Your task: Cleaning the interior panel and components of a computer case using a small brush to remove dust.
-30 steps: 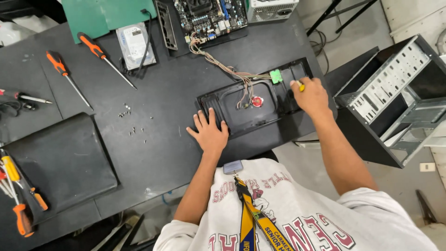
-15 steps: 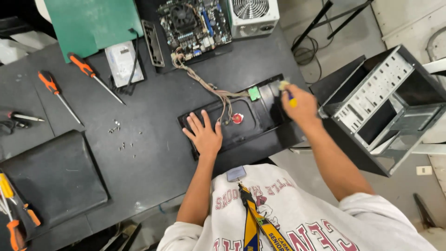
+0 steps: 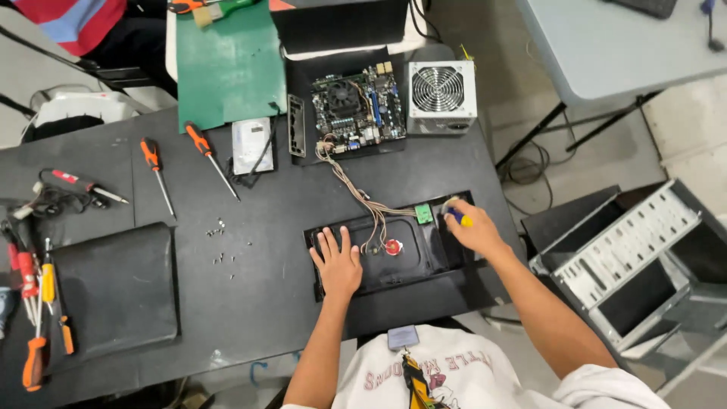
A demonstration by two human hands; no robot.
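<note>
Loose screws (image 3: 217, 241) lie scattered left of the black front panel (image 3: 394, 254); a sweep could scatter them. Left hand (image 3: 337, 261) flat, fingers spread, pinning the panel. Wire bundle (image 3: 356, 189) runs to the motherboard (image 3: 357, 110); tugging risks snagging. Right hand (image 3: 469, 229) closed around a yellow-blue screwdriver (image 3: 457, 217) near the desk (image 3: 265, 295) edge; little room rightward.

Back of my counter (image 3: 424, 170): motherboard (image 3: 356, 110) with a white power supply (image 3: 442, 88) just beside it.
Green mat (image 3: 227, 68): far left corner, silver drive (image 3: 251, 144) near its edge.
Orange screwdrivers (image 3: 157, 170): two, lying apart.
Loose screws (image 3: 218, 242): scattered mid-counter.
Black side cover (image 3: 113, 291): flat at my left.
Open computer case (image 3: 644, 257): on the floor, right.
</note>
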